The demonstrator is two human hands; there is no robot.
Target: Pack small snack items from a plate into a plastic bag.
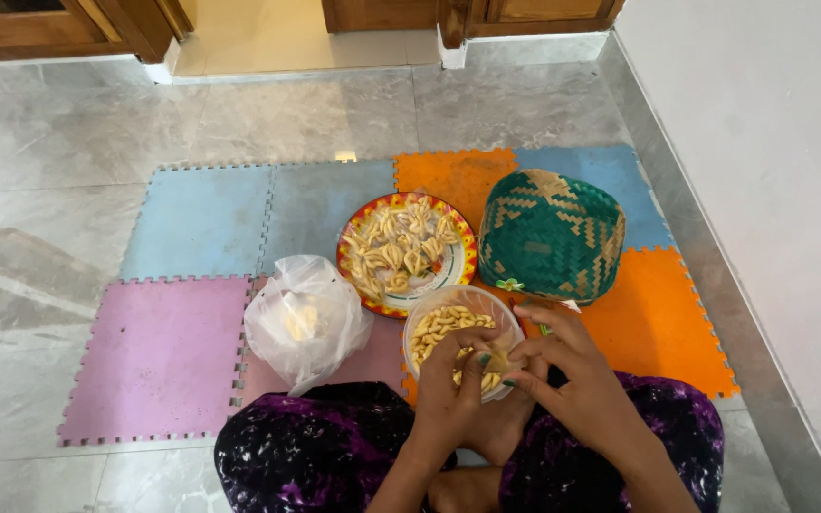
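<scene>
My left hand (453,380) and my right hand (563,366) meet over the near rim of a clear plastic tub (429,309) full of small pale dough pieces. Both sets of fingertips pinch one small dough piece (498,361) between them. Just beyond the tub stands a round plate with a red and yellow rim (349,271), holding several folded pale dough shapes. My crossed legs in dark purple patterned cloth (315,456) lie below the hands.
A knotted clear plastic bag (306,318) with something pale inside sits left of the tub. A green and tan woven basket (551,233) lies upside down at the right. Coloured foam mat tiles (201,218) cover the grey tiled floor; a white wall (772,190) runs along the right.
</scene>
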